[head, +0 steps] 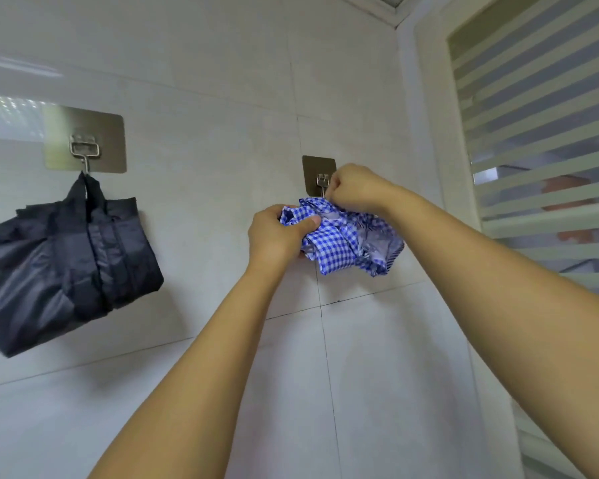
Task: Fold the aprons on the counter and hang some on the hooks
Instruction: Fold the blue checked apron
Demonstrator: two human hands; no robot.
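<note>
A folded blue-and-white checked apron [346, 242] is held up against the tiled wall just under the right metal hook [321, 181]. My left hand [277, 235] grips the apron's left side, thumb on top of the cloth. My right hand [355, 191] pinches the apron's top edge right beside the hook, covering part of the hook's plate. Whether the cloth is on the hook is hidden by my fingers. A folded dark navy apron [66, 267] hangs by its strap from the left hook [85, 150].
The wall is pale grey tile [204, 98]. A white door frame [426, 133] and a door with frosted striped glass [540, 133] stand at the right, close to the right hook.
</note>
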